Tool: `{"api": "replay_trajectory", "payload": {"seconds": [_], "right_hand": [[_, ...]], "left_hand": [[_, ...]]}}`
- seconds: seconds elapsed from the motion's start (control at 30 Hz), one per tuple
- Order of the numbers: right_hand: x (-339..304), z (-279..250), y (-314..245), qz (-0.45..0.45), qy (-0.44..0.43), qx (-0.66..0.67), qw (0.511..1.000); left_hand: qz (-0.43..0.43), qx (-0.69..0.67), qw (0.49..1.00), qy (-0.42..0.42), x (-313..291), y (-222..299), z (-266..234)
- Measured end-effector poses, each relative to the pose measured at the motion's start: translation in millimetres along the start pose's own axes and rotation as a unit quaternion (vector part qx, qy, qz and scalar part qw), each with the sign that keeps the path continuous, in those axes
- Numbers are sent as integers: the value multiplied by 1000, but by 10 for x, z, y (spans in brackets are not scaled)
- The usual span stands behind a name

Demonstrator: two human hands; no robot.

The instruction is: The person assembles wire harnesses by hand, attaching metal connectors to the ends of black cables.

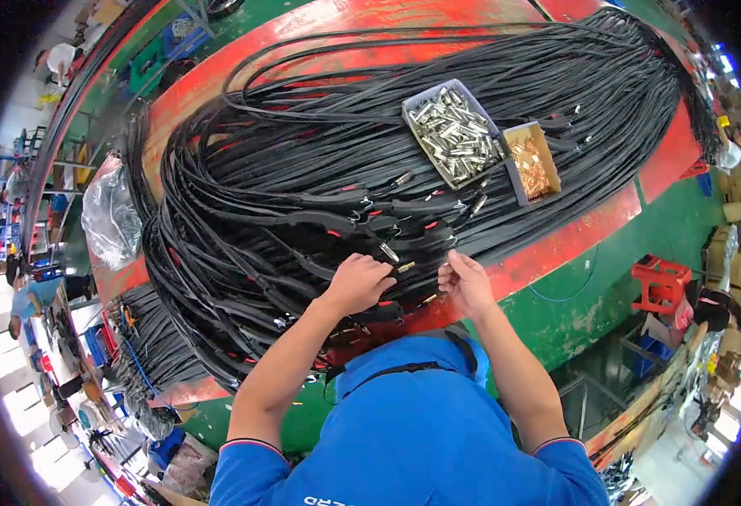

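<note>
My left hand (359,283) is closed at the near edge of a heap of black cables, its fingers curled round a thin piece with a brass-coloured end (405,267) poking out past the fingertips. To its right, my right hand (466,283) is raised with thumb and fingers pinched together; anything between them is too small to make out. Just beyond both hands lie several black torch-like handles (324,221) with red triggers and bare metal ends. A silver metal tip (389,252) sticks up close to my left fingers.
Long black cables (547,93) cover most of a red table (594,228). On them rest a carton of silver metal sleeves (412,118) and a smaller carton of copper-coloured parts (515,187). A clear plastic bag (109,215) is at the left; a red stool (661,282) stands at the right.
</note>
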State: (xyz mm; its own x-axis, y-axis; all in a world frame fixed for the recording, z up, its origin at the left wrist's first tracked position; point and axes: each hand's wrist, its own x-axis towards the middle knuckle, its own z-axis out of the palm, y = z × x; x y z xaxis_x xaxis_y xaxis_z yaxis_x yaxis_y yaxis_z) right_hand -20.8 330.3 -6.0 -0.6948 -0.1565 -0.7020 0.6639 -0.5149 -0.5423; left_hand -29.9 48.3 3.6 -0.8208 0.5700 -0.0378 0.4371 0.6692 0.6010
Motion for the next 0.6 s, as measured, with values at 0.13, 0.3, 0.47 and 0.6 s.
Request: {"api": "replay_trajectory", "payload": {"seconds": [0.13,0.3,0.47,0.6], "right_hand": [[-79,161,-99,15,19,-2,1000],[109,-71,11,-15,-42,-57,997],[53,170,-11,-8,-21,-132,991],[37,181,-46,-56,-63,-178,980]], "left_hand": [[-15,-14,1000,-18,-12,44,5],[-17,-18,1000,-9,-4,102,-14],[-16,-19,1000,-7,-40,81,-53],[-1,-31,1000,1,-24,104,-128]]}}
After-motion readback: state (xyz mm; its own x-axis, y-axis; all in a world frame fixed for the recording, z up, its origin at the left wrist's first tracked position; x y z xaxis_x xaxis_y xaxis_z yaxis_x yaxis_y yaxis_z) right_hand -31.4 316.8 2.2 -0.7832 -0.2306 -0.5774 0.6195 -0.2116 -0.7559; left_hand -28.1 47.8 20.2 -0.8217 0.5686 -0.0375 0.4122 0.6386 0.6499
